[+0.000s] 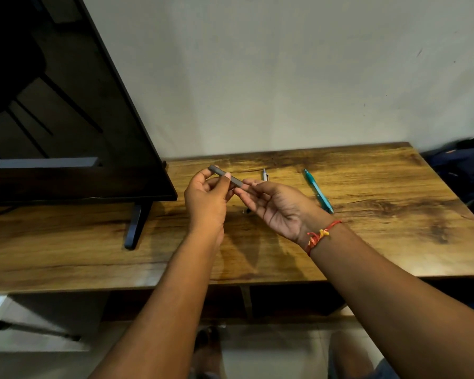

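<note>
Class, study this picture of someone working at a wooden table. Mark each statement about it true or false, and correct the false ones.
1. The left hand and the right hand both hold the grey stick above the table. True.
2. The teal pen is gripped in the right hand. False: it lies on the table, to the right of the hands.
3. The red and yellow thread bracelet is tied on the left wrist. False: it is on the right wrist.
4. A dark screen stands on the left part of the table. True.
</note>
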